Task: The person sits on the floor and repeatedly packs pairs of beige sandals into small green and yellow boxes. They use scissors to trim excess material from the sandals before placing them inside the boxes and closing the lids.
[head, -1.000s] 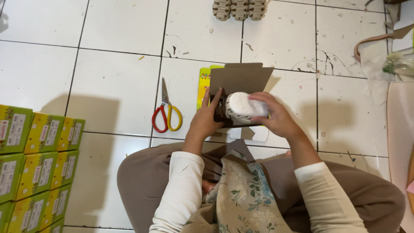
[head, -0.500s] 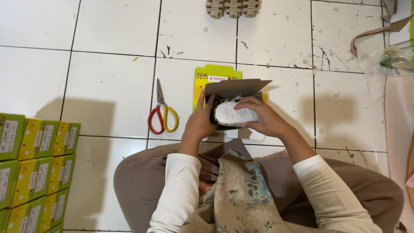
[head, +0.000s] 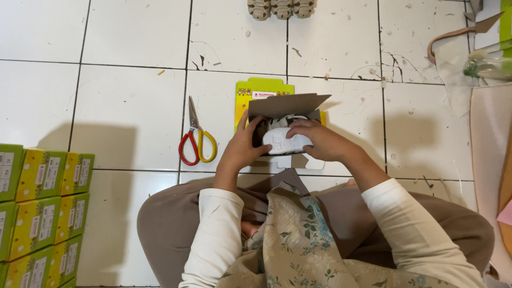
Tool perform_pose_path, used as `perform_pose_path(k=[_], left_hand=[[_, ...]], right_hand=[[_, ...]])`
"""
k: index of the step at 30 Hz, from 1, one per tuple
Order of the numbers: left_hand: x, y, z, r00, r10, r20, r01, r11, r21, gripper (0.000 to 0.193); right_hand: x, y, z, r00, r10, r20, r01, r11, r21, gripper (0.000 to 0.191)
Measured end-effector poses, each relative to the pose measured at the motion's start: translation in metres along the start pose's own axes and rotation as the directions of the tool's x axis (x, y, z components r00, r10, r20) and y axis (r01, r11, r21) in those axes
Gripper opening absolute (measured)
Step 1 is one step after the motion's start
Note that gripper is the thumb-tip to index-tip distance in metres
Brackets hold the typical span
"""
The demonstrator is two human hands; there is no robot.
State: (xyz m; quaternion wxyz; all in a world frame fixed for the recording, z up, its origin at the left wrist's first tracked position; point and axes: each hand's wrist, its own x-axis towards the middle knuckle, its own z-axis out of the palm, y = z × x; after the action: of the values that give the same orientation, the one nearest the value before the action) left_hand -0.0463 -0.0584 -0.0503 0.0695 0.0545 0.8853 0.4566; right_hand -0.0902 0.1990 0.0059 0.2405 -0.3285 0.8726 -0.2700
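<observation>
Here the left hand (head: 241,151) curls around the left side of a small open cardboard box (head: 285,109), fingers bent over its edge and thumb outside. The right hand (head: 320,141) lies half closed over a white wrapped bundle (head: 280,143), pressing it into the box's mouth. The box sits on the tiled floor (head: 122,106) just before the person's knees, with red-and-yellow scissors (head: 197,141) near its left.
</observation>
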Motion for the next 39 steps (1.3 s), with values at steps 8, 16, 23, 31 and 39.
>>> perform_pose_path(k=[8, 16, 23, 31, 39], left_hand=[[-0.008, 0.019, -0.007, 0.996, -0.089, -0.030, 0.090, 0.996, 0.006, 0.072], [-0.009, -0.020, -0.001, 0.969, -0.237, 0.067, 0.245, 0.904, -0.350, 0.043], [-0.011, -0.009, -0.001, 0.999, 0.030, 0.045, -0.019, 0.974, -0.224, 0.037], [-0.008, -0.009, 0.014, 0.989, -0.134, -0.067, 0.127, 0.986, -0.106, 0.037], [-0.010, -0.008, 0.013, 0.962, -0.245, -0.118, 0.197, 0.928, -0.318, 0.033]], right_hand=[[-0.009, 0.000, 0.003, 0.986, 0.089, -0.144, -0.100, 0.992, -0.071, 0.030], [-0.027, 0.073, 0.032, 0.860, 0.436, -0.266, -0.101, 0.656, 0.748, 0.031], [-0.030, 0.082, 0.032, 0.948, 0.291, -0.125, -0.177, 0.815, 0.551, 0.045], [-0.021, 0.066, 0.039, 0.841, 0.432, -0.327, -0.182, 0.793, 0.581, 0.083], [-0.006, 0.048, 0.047, 0.943, 0.170, -0.287, -0.145, 0.984, 0.107, 0.074]])
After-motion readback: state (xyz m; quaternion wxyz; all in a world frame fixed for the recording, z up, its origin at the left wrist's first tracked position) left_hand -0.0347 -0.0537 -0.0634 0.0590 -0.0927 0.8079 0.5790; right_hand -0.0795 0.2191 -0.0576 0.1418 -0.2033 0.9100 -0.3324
